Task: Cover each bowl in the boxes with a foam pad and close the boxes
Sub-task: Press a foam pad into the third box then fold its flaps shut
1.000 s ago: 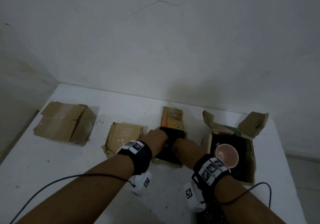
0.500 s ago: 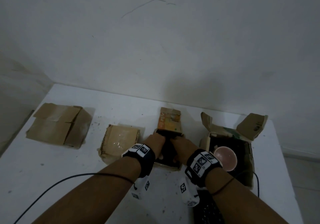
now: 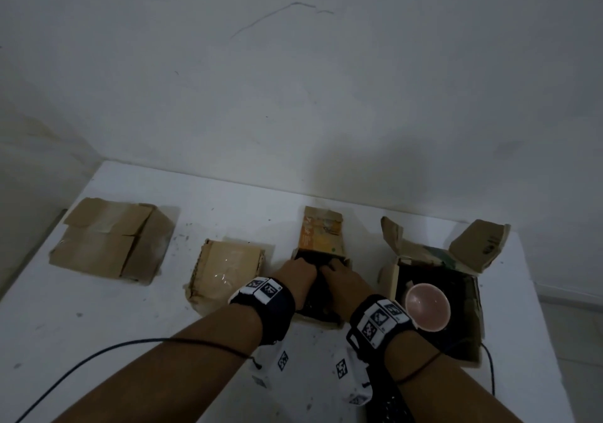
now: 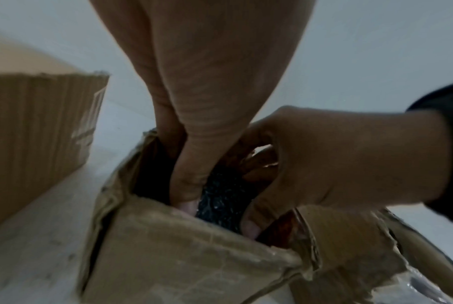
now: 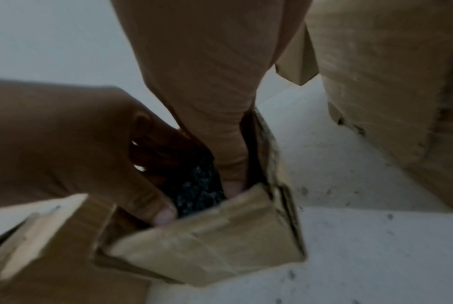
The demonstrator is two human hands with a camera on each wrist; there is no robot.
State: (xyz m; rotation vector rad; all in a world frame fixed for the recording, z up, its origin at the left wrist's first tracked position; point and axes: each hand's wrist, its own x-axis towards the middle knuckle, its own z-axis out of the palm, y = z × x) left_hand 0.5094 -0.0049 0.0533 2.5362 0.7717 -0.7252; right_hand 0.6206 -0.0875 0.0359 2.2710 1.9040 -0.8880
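Both hands reach into the third box (image 3: 321,239), whose orange-printed back flap stands open. My left hand (image 3: 298,269) and right hand (image 3: 339,272) sit side by side inside it, on a black foam pad (image 4: 220,201). Seen from the wrists, each thumb pushes down on the foam pad (image 5: 197,193) near the front wall (image 5: 207,246) while the curled fingers hold its far part. What lies beneath the pad is hidden. To the right, a pink bowl (image 3: 427,305) sits uncovered in an open box (image 3: 476,292) lined with black.
Two closed cardboard boxes stand to the left, a large one (image 3: 107,243) and a smaller one (image 3: 225,269). The white table (image 3: 98,324) ends at a wall behind and drops off at the right. Cables trail from both wrists across the front.
The two hands have drawn closer together and sunk deeper into the third box, pushing the foam pad down. The boxes and the bowl have not moved.
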